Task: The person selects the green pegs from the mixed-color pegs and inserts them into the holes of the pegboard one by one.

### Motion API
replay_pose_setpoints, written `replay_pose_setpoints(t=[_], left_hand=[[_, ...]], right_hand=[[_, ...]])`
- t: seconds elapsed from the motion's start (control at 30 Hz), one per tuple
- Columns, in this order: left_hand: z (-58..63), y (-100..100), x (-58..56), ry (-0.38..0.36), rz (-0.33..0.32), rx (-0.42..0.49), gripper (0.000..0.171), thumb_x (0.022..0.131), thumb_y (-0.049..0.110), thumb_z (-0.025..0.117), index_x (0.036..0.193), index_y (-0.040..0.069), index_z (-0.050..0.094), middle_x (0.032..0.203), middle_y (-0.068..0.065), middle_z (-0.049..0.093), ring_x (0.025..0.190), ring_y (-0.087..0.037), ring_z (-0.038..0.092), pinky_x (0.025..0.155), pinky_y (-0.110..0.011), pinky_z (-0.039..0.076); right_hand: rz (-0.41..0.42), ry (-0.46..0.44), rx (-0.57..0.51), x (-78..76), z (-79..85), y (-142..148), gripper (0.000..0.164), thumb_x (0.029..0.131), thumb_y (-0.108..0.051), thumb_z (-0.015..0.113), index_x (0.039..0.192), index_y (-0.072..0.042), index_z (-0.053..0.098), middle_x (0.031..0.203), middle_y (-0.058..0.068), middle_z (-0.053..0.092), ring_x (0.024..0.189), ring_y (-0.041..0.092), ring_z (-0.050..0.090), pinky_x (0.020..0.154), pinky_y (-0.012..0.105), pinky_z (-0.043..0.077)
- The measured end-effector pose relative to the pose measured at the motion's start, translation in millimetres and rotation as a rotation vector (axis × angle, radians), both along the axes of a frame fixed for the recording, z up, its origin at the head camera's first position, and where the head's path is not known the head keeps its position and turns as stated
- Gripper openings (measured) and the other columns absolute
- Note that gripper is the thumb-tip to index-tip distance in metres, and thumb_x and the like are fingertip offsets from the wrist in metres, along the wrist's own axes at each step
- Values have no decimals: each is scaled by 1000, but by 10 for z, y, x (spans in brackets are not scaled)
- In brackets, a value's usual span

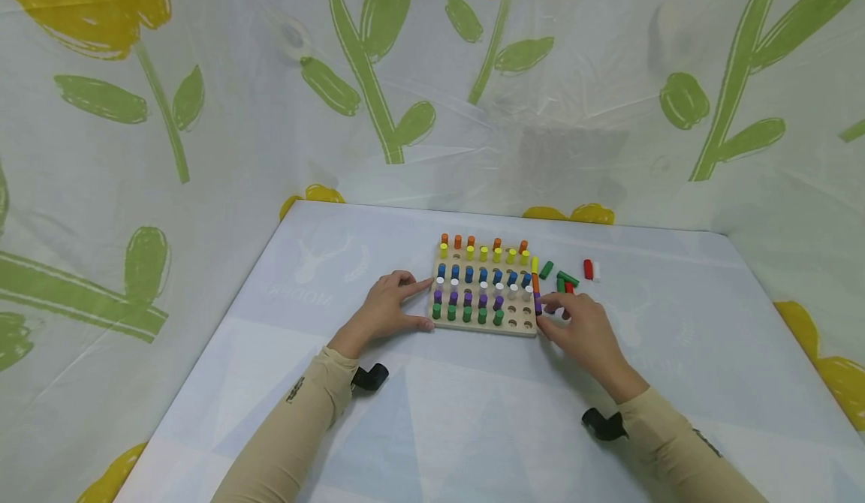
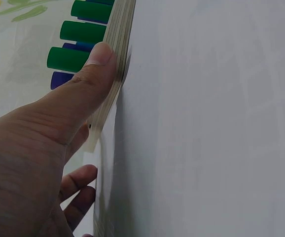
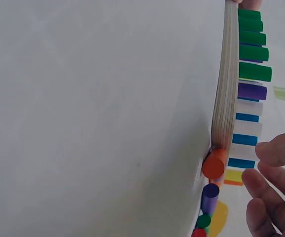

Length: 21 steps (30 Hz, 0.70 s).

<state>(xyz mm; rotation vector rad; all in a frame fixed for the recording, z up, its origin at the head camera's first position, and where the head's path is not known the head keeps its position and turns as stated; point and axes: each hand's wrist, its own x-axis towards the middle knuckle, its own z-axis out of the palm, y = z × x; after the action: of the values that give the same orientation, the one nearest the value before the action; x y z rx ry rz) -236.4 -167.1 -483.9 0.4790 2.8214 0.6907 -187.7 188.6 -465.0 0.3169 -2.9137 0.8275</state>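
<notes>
A wooden pegboard (image 1: 486, 327) stands on the table with rows of orange, yellow, blue, white, purple and green pegs upright in its holes. At its left side my left hand (image 1: 388, 308) touches the board, index finger and thumb spread apart; in the left wrist view the thumb (image 2: 100, 61) rests on the edge near the green pegs (image 2: 68, 58). My right hand (image 1: 581, 330) is beside the board's right edge, near a line of lying yellow, orange and purple pegs (image 1: 536, 284). In the right wrist view its fingers (image 3: 280, 148) are apart, with nothing between them.
Right of the board lie loose pegs: green ones (image 1: 547, 269), a red one (image 1: 588, 269) and a white one (image 1: 596, 271). Some are partly hidden behind my right hand. The pale table (image 1: 473, 413) meets a flower-printed curtain (image 1: 432, 173) at the back.
</notes>
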Motion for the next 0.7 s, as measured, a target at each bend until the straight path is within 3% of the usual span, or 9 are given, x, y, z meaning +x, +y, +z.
replay_pose_setpoints(t=[0.7], left_hand=[[-46,-16,-11,23,-6,17,88,77,58,83,154,33,47,142,-8,43,130,-31,37,115,-49,28]], right_hand=[[-15,-55,21,-100,26,158,34,93,-17,72,125,-6,70,112,11,71,99,30,57,82,48,47]])
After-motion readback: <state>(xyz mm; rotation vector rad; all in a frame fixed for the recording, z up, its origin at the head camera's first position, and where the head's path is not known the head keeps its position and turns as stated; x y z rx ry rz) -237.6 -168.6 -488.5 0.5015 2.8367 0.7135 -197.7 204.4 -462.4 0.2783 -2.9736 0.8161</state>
